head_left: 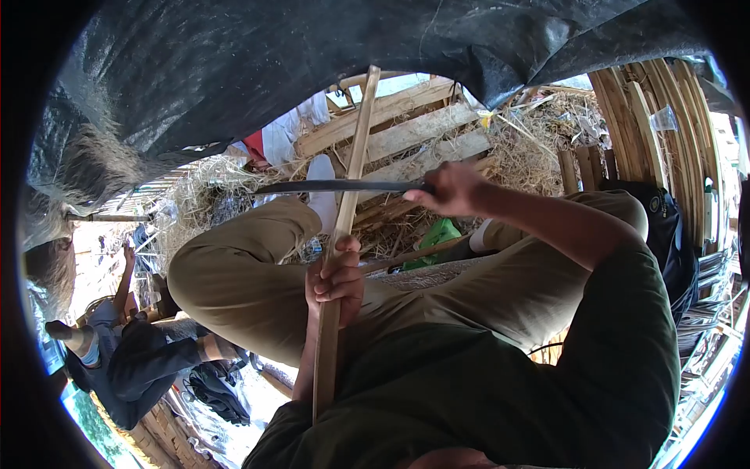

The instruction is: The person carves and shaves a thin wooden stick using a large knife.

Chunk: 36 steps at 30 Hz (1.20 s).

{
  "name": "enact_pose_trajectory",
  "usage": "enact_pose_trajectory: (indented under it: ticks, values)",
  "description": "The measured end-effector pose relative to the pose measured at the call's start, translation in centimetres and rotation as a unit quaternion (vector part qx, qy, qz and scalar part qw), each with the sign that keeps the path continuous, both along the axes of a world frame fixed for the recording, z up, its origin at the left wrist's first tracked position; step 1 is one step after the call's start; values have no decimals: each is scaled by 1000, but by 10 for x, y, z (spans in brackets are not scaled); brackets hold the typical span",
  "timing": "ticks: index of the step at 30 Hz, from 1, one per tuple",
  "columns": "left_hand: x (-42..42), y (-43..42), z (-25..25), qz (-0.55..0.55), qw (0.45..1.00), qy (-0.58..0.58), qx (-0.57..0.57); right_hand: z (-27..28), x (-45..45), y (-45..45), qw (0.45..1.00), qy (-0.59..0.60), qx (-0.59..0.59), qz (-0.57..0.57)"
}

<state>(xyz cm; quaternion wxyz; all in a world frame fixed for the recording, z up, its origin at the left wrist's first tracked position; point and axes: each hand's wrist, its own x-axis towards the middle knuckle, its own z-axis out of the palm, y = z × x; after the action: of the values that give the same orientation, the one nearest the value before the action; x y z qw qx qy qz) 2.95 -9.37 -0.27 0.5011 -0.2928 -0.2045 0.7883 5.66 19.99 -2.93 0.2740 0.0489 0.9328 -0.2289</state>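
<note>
My left hand (340, 280) is closed around a long, pale wooden strip (358, 156), which may be split bamboo. The strip stands steeply between my bent legs, its lower end against my torso. My right hand (451, 190) grips a machete (344, 186) by its handle, which the fingers mostly hide. The long dark blade lies level across the strip, above my left hand, with its tip pointing left. Blade and strip overlap in view; I cannot tell how deeply the edge bites, if at all.
A dark plastic sheet (258, 70) hangs overhead. Beyond my feet lie planks (422, 125), straw (539, 129) and a green plastic bag (435, 242). Upright boards (652, 117) and a black bag (664, 234) stand at right. Another person's legs (148, 359) are at lower left.
</note>
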Motion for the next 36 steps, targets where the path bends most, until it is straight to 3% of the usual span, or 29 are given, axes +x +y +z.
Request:
enact_pose_trajectory:
  ticks: [3,6,7,10,11,14,15,18,22,23,26,27,31,34,36]
  values:
    - [0,10,-1,-58,998,32,-5,-8,10,-10,983,156,-61,69]
    - [6,11,-2,-75,996,26,-28,-33,-6,26,981,155,20,118]
    - [5,12,-1,-74,996,29,-39,-33,-9,34,989,135,26,60]
    - [4,9,-2,-65,996,29,-49,-34,-9,37,997,60,36,41]
    - [1,5,-5,-59,997,27,-36,-23,-11,22,999,-23,28,10]
    - [0,6,-4,-59,997,41,-24,10,5,-18,998,17,-53,-7]
    - [2,8,-2,-62,997,47,-25,-2,12,-23,989,143,-15,45]
    - [5,16,4,-105,992,53,-35,-10,-5,3,981,139,26,129]
    - [7,14,-1,-109,991,55,-57,-31,-14,27,995,71,51,49]
    - [5,9,-6,-107,991,65,-45,-11,-14,14,998,22,42,39]
    - [2,10,-4,-103,991,72,-39,21,4,-22,997,37,-56,22]
    - [3,12,-1,-100,992,71,-41,-3,15,-26,970,222,-20,95]
    - [6,14,3,-102,991,66,-61,-38,1,17,963,230,-31,141]
    - [-5,3,-1,-75,992,79,-57,-66,0,38,974,216,29,68]
    - [-7,-3,0,-42,994,79,-69,-39,-1,17,986,155,7,55]
